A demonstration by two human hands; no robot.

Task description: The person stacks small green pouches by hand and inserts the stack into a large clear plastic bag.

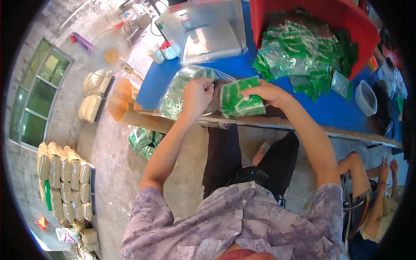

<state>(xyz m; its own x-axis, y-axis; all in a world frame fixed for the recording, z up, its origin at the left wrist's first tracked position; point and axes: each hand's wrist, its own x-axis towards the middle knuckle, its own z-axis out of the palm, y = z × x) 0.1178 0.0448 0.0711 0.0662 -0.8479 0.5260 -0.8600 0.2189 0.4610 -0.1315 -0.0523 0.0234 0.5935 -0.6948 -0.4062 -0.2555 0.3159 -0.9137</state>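
Note:
My right hand (265, 93) holds a stack of green and clear packets (242, 99) over the table's front edge, thumb on top. To its left, my left hand (198, 95) is closed at the opening of a large clear bag (175, 93) with green packets inside. Whether its fingers grip the bag's film is hard to see. A big heap of green packets (299, 52) spills from a red bin (353, 28) onto the blue table (277, 82).
A metal tray (212, 41) stands at the back, cups (156, 54) beside it. An empty plastic tub (366, 98) lies at the right. Below the table's left end are a cardboard box (123, 102) and another green-packet bag (145, 141). Another person's hands (383, 171) show at the far right.

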